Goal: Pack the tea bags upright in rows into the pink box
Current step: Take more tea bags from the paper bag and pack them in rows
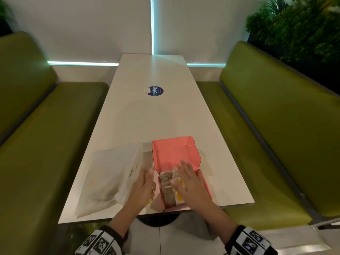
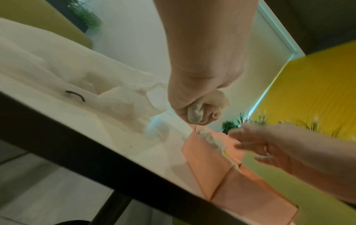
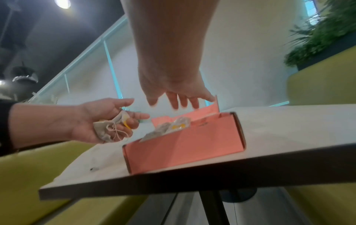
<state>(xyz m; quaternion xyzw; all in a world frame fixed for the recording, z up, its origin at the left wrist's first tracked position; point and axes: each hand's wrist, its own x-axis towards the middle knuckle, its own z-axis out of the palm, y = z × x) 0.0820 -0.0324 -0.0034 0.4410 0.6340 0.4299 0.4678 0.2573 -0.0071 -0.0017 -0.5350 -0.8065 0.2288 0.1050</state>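
A: Our left hand grips limp, light tea bags beside the pink box on the worktop.

B: Right hand spread slack over the packed row. We'd pinch each bag's paper body; strings tangle.

right hand hides box's right row — fingers blurred

I am seeing the pink box sitting open at the near edge of the desk, its lid leaning back away from me. A row of beige tea bags is standing upright along its left side, with yellow tags showing to their right. One more crumpled tea bag, its string dangling, is sitting in my left grip just left of the box.
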